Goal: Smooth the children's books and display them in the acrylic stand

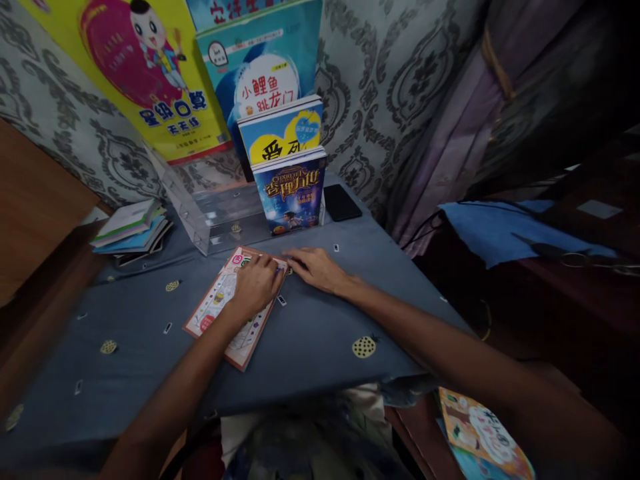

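Note:
A thin book (220,300) with an orange-brown border and a printed cover lies tilted on the grey-blue tablecloth (310,353). My left hand (257,283) rests palm down on its upper part, fingers lying over the cover and hiding some of the title. Beside the book's upper right corner is my right hand (317,267), its fingers pointing left and reaching to the book's edge. The thumb and forefinger stand slightly apart, with nothing visible between them.
A clear acrylic rack (200,230) stands at the back, holding upright books (293,193). A dark phone (343,202) lies right of it. At the left is a stack of books (131,230). More books (485,433) sit low at the right, below the table.

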A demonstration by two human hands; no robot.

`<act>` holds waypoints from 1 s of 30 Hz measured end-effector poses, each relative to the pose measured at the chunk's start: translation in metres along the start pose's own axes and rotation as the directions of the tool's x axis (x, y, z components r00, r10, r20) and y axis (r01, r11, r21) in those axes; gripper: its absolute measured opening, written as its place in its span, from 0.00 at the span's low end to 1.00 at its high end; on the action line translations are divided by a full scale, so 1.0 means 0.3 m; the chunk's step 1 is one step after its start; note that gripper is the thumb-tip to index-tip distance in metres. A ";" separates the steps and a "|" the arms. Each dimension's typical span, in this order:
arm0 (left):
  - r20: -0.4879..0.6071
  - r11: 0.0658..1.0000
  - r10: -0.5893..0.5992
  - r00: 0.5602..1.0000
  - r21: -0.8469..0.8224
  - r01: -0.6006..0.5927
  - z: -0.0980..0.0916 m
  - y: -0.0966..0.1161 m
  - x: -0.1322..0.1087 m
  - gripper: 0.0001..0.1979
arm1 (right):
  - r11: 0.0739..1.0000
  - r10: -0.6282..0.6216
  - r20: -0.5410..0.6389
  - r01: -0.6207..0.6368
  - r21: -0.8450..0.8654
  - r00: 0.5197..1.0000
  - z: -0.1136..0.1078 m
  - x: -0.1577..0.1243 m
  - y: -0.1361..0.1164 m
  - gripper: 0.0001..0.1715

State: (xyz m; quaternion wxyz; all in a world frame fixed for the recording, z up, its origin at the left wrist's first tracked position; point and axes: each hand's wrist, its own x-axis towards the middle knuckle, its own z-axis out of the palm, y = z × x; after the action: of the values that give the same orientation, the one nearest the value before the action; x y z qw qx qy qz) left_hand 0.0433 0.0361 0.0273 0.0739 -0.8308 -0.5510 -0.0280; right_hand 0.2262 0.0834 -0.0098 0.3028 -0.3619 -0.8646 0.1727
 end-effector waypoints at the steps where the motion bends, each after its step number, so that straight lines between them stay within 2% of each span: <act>1: -0.010 1.000 0.010 1.000 -0.007 -0.010 0.005 -0.007 0.001 0.14 | 1.000 0.003 0.004 -0.003 0.004 1.000 0.000 0.000 -0.001 0.16; 5: -0.063 0.999 0.038 0.997 -0.036 -0.040 0.027 -0.024 0.002 0.12 | 0.997 0.021 -0.019 -0.020 0.069 1.000 0.003 0.003 0.007 0.17; 9: -0.090 0.995 0.059 0.994 -0.079 -0.066 0.047 -0.035 0.002 0.12 | 0.987 0.103 -0.061 -0.094 0.129 0.993 0.007 0.005 0.019 0.18; 17: -0.129 0.976 0.120 0.984 -0.164 -0.140 0.071 -0.048 0.006 0.16 | 0.998 0.065 -0.028 -0.064 0.023 0.998 -0.004 0.005 0.021 0.19; 23: -0.112 0.958 0.186 0.976 -0.201 -0.205 0.082 -0.051 0.010 0.20 | 0.999 0.038 -0.070 -0.037 0.024 0.997 0.007 0.000 0.022 0.18; 30: -0.087 0.953 0.189 0.978 -0.226 -0.204 0.073 -0.055 0.013 0.22 | 0.999 0.052 -0.024 -0.052 0.004 0.998 0.009 0.004 0.025 0.17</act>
State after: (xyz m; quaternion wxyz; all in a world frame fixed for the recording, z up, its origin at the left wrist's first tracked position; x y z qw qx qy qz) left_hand 0.0288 0.0492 0.0078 -0.0040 -0.8830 -0.4559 -0.1119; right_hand 0.2277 0.0893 -0.0152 0.3094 -0.3857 -0.8509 0.1776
